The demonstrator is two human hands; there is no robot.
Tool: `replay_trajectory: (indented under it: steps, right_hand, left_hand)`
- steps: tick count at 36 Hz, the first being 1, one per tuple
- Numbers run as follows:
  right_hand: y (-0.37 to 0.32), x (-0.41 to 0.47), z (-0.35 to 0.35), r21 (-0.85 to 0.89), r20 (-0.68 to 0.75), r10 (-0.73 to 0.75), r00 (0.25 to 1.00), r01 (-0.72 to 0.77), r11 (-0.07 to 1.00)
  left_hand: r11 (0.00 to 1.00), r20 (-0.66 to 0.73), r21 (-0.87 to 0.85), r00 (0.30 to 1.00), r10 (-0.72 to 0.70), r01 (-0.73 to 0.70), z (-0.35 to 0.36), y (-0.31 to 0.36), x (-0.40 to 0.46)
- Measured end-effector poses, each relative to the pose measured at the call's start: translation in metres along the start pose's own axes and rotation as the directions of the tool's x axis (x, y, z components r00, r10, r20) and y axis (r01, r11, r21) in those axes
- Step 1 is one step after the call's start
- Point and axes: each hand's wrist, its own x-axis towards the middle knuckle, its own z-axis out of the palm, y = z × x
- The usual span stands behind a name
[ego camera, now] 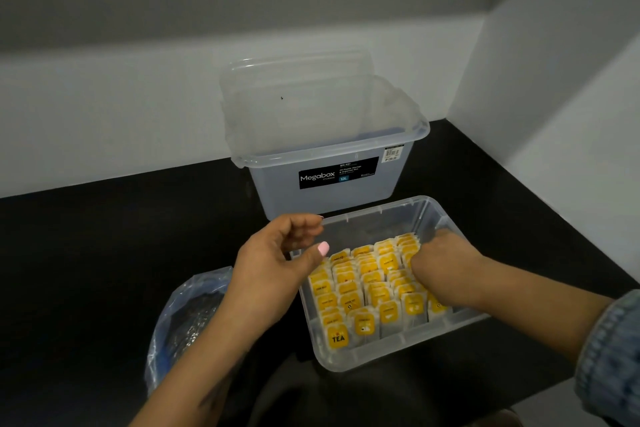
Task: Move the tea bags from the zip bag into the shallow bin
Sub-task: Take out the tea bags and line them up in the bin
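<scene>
A black counter (104, 253) fills a corner between two pale grey walls (138, 97). At the back stands a tall clear storage box (329, 191) with a dark label, a clear lid (298, 94) propped up inside it. In front sits the shallow bin (398, 354), clear plastic, packed with rows of yellow-labelled tea bags (367, 291) standing on edge. To its left lies the zip bag (180, 315), crumpled and see-through; whether any tea bags remain inside cannot be told. The person's right hand (433, 255), in a denim sleeve (609, 357), is down among the far right rows, fingers curled into the tea bags as if gripping or tucking some in. The left hand (277, 260) hovers over the bin's left rim, fingers loosely curled, holding nothing. The task looks nearly done, at the stage of settling the last tea bags. The next move probably calls for letting go and checking the zip bag for leftovers.
</scene>
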Motion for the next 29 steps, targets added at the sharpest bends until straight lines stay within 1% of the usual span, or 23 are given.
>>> replay_trajectory:
  steps: [8, 12, 17, 20, 22, 24, 26, 27, 29]
  right_hand:
    - [-0.003, 0.002, 0.003, -0.07, 0.024, 0.019, 1.0, -0.017, 0.997]
    - [-0.005, 0.003, 0.004, -0.066, 0.035, 0.022, 0.999, -0.02, 0.998]
    - [-0.001, 0.002, -0.003, -0.021, 0.041, 0.014, 0.999, -0.013, 1.0]
    - [0.004, 0.001, -0.01, 0.047, 0.01, 0.024, 1.0, -0.025, 0.999]
    - [0.006, 0.001, -0.013, 0.135, -0.033, 0.033, 0.999, -0.028, 0.99]
    - [0.006, 0.003, -0.015, 0.297, -0.093, 0.033, 0.995, -0.004, 0.955]
    - [0.0, 0.005, -0.019, 0.453, -0.128, 0.026, 0.991, 0.035, 0.891]
    - [-0.005, 0.006, -0.02, 0.494, -0.136, 0.01, 0.991, 0.059, 0.868]
    - [-0.016, 0.011, -0.022, 0.512, -0.156, -0.027, 0.987, 0.104, 0.853]
  left_hand:
    - [1.0, -0.045, 0.002, 0.999, -0.024, 0.025, -0.014, -0.002, -0.001]
    - [1.0, -0.054, 0.006, 0.998, -0.029, 0.03, -0.018, -0.001, -0.002]
    - [0.999, -0.05, 0.039, 0.998, -0.027, 0.029, -0.018, -0.002, -0.001]
    - [0.997, -0.049, 0.076, 0.999, -0.013, 0.017, -0.017, -0.004, -0.001]
    - [0.993, -0.043, 0.114, 0.999, 0.001, 0.004, -0.016, -0.005, -0.001]
    - [0.987, -0.039, 0.16, 0.999, 0.02, -0.013, -0.015, -0.007, 0.0]
    - [0.977, -0.038, 0.211, 0.999, 0.032, -0.024, -0.012, -0.009, 0.0]
    - [0.972, -0.039, 0.235, 0.999, 0.037, -0.027, -0.011, -0.01, 0.0]
    - [0.963, -0.038, 0.269, 0.998, 0.042, -0.03, -0.008, -0.011, 0.0]
